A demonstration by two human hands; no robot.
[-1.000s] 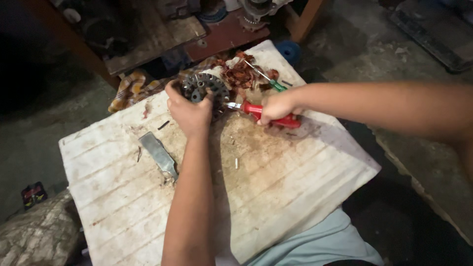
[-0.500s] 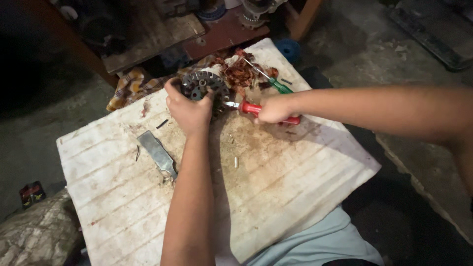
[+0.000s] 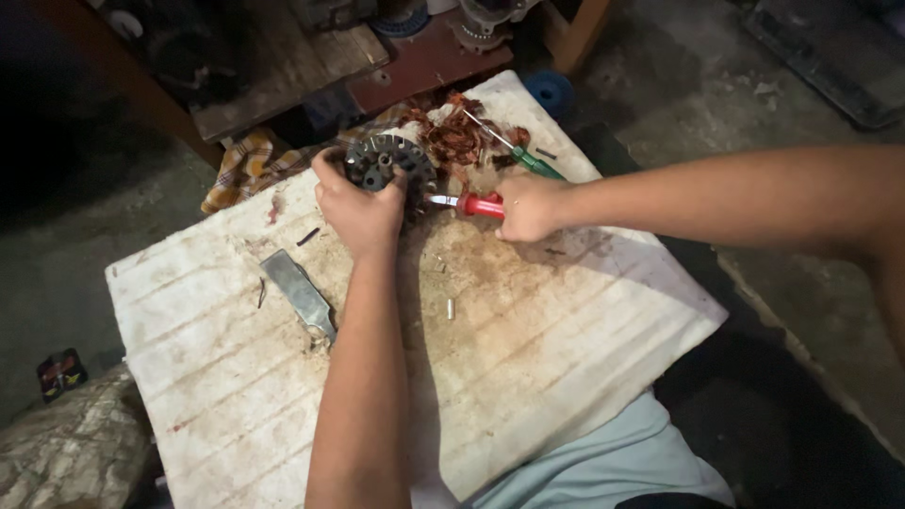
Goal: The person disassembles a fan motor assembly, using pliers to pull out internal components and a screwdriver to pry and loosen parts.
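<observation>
your left forearm runs straight up the middle of the view from the bottom edge, and your left hand (image 3: 360,209) sits at the far side of the board (image 3: 528,377), knuckles toward you. your right arm comes in from the right edge, nearly level, with your right hand (image 3: 530,207) just right of the left one.

your left hand is curled shut around the stator (image 3: 388,166), a dark round metal part with slots round its rim, held tilted at the board's far edge; the fingers wrap its near side and the thumb hooks over the left rim. your right hand is closed in a fist on the red handle of a screwdriver (image 3: 471,204), whose short metal tip points left and meets the stator's right side, just beside your left fingers (whether the tip is in a slot you cannot tell).

behind the stator lies a tangle of copper wire (image 3: 457,139), touching the far edge. a green screwdriver (image 3: 528,160) lies slanted just beyond your right hand. a flat grey metal bar (image 3: 298,292) lies left of your left forearm, well apart from the stator. the near and right parts of the board are bare but stained, with a few small bits near the middle. a checked cloth (image 3: 247,165) hangs off the far left edge.
</observation>
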